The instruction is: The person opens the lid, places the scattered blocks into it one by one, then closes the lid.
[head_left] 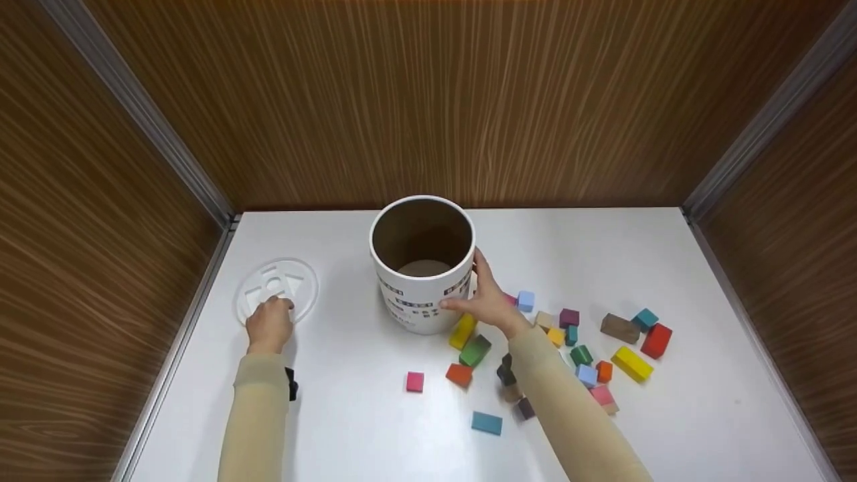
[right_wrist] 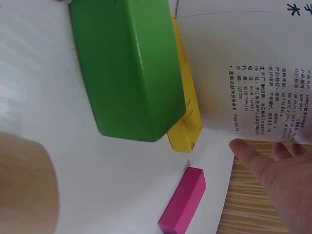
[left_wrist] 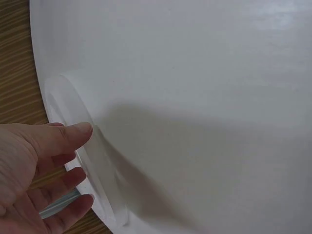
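You have the lid [head_left: 276, 284] off at 11 o'clock, blocks [head_left: 581, 355] loose mostly around 1 o'clock, none visible inside the bucket [head_left: 416, 298] at 12 o'clock; closing it looks undone. It stands upright, mouth up, long axis vertical. Your right hand [head_left: 492, 304] spreads wide against its 4 o'clock side; your left hand [head_left: 270, 323] is at the lid's 6 o'clock rim, whether pinching I cannot tell

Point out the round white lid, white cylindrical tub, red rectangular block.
Round white lid [head_left: 276, 283]: head view, upper face.
White cylindrical tub [head_left: 416, 292]: head view, front wall.
Red rectangular block [head_left: 657, 338]: head view, upper face.
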Tool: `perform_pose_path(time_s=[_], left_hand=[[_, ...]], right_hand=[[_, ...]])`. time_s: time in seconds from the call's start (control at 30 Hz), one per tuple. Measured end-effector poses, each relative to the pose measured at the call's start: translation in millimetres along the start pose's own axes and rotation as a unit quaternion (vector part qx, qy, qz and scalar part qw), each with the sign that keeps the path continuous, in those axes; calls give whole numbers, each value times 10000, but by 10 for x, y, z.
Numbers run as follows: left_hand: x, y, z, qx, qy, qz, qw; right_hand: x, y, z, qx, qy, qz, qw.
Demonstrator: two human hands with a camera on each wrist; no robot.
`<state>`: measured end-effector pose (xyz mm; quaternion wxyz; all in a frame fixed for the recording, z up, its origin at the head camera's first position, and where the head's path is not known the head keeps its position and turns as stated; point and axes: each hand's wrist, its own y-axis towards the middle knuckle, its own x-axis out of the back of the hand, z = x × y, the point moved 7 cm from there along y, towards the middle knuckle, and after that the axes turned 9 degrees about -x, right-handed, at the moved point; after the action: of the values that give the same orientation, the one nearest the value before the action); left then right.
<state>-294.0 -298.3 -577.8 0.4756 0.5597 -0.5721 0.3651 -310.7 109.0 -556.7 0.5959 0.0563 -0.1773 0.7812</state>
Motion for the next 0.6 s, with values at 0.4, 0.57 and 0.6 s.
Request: perform_pose_path(time_s=[0.4, 0.57, 0.6], left_hand=[[-42, -40, -29, 185, -303, 417, 9985], [-36, -28, -85, 297, -436, 463, 9975], [-34, -23, -102, 332, -512, 441, 9972]], right_hand=[[11, -40, -35, -27, -16, -117, 9999], [17, -31, -49, 34, -16, -99, 9999], [19, -34, -56, 18, -15, -99, 9999]])
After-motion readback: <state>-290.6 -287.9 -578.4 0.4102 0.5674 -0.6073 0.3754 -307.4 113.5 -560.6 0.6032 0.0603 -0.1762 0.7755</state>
